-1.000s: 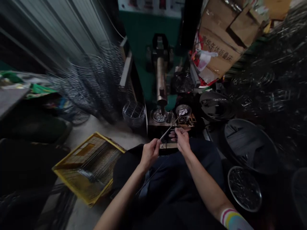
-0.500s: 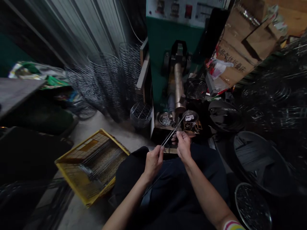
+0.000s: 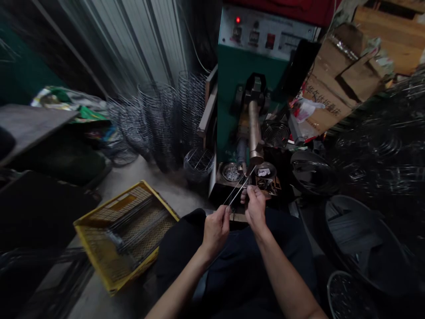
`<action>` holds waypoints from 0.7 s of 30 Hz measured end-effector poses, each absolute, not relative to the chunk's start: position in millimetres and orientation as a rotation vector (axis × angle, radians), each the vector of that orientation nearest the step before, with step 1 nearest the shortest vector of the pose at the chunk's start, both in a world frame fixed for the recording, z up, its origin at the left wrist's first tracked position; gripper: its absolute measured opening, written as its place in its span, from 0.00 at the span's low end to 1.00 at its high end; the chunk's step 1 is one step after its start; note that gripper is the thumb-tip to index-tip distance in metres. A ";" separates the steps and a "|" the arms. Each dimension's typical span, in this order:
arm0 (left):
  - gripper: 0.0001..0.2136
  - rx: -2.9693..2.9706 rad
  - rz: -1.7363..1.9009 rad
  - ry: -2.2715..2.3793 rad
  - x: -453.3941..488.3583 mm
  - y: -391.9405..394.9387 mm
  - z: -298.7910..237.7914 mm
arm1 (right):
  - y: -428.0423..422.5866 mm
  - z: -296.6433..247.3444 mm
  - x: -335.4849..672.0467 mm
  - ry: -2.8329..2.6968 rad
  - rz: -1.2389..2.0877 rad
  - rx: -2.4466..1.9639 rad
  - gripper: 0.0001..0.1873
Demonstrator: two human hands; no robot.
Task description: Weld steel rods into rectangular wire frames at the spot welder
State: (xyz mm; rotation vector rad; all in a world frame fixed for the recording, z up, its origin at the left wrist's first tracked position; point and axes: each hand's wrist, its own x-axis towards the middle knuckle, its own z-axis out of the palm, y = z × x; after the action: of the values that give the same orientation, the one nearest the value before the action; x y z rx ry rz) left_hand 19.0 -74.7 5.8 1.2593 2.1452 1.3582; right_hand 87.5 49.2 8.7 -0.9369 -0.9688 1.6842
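My left hand is closed around the near ends of thin metal rods. My right hand pinches the same rods a little farther along. The rods slant up and to the right, their tips near the copper-coloured cylinder of a green machine. Two small metal dishes with small parts sit on the machine's ledge just beyond my hands. My dark-clothed lap lies below both hands.
A yellow crate with wire pieces lies on the floor at left. Stacks of wire mesh baskets stand behind it. Dark round basins and wire goods crowd the right. Cardboard leans by the machine.
The view has tilted up, showing more of the machine. Both hands stay closed on the rods, whose tips have come nearer the copper-coloured cylinder.
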 end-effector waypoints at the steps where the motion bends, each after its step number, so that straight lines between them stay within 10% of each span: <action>1: 0.14 1.257 1.354 2.148 18.6 -73.8 6.0 | 49.9 8.5 86.9 -0.961 1.686 -0.936 0.15; 21: 0.14 1.260 1.339 2.179 10.2 -64.1 12.2 | 63.4 8.2 78.7 -1.007 1.682 -0.910 0.14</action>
State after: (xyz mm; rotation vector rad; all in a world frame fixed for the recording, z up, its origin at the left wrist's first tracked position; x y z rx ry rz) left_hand 10.2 -64.1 12.2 1.2600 2.1794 1.3392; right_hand 78.7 63.4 8.2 -0.9100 -1.0065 1.6817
